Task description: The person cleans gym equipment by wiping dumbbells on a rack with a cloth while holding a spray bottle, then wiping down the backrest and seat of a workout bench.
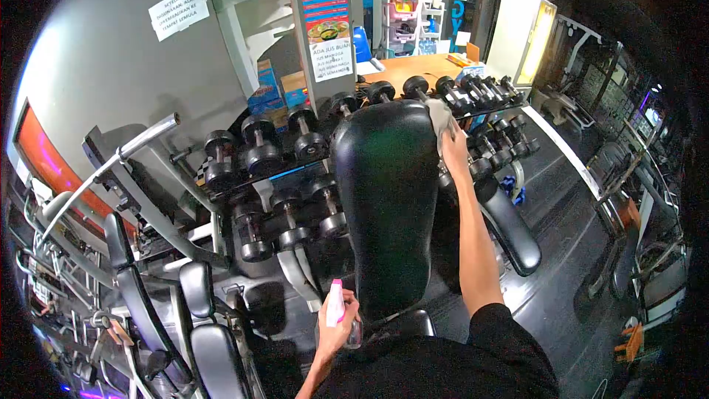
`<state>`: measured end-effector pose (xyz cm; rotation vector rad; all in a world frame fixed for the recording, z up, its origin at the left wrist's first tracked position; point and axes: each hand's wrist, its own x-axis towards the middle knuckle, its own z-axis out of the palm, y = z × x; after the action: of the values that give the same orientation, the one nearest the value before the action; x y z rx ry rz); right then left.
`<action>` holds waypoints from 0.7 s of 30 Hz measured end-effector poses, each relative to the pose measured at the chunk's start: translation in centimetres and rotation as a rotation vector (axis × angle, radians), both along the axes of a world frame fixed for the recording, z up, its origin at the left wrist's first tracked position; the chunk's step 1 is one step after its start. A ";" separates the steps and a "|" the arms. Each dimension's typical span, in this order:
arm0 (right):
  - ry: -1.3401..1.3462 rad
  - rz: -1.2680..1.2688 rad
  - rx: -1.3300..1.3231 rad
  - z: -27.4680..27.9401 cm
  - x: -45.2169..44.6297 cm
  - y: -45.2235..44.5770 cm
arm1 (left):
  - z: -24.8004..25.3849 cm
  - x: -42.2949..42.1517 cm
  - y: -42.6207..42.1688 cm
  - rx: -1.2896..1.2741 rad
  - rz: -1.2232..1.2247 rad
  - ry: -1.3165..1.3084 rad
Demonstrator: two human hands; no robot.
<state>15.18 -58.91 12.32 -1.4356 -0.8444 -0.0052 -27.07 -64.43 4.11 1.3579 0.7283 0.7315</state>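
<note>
A tall black padded backrest (391, 207) of a bench stands upright in the middle of the view. My right hand (453, 149) is closed on a light grey cloth (440, 117), held at the backrest's upper right edge. Low in the view, left of the backrest's lower end, my left hand (338, 321) is wrapped round a spray bottle with a pink and white head (336, 303). The bottle's clear body shows only in part behind the fingers.
Racks of black dumbbells (258, 149) stand behind the backrest on both sides. More padded benches (214, 358) and metal frames are at the left. Another bench pad (509, 229) lies to the right. A wooden desk (406, 68) and shelves (430, 18) are farther back.
</note>
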 end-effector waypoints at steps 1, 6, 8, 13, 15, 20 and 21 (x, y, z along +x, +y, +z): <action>-0.071 -0.055 -0.025 -0.8 -1.0 -1.0 | 0.1 0.0 -0.1 -0.001 -0.001 0.000; -0.142 -0.136 -0.214 -12.6 -0.9 -5.4 | -0.4 0.4 0.0 -0.077 0.034 -0.043; -0.125 -0.112 -0.133 -17.3 -2.4 -7.4 | -0.3 0.4 0.0 -0.045 0.011 -0.033; -0.011 -0.166 -0.406 -26.5 -6.4 -12.6 | -0.1 0.6 0.2 -0.002 -0.029 -0.075; 0.091 -0.130 -0.480 -28.7 -7.6 -14.3 | 0.1 0.5 0.0 0.002 -0.037 -0.089; 0.336 -0.262 -0.507 -22.9 -9.4 -13.7 | 0.0 -0.3 -0.6 -0.017 -0.046 -0.085; 0.311 -0.367 -0.326 -23.1 -9.0 -12.4 | 0.1 -0.6 -0.8 -0.037 -0.049 -0.069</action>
<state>6.18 -71.32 -10.76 -1.8257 -0.3277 0.0789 -27.65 -65.19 4.16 1.3066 0.6482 0.7193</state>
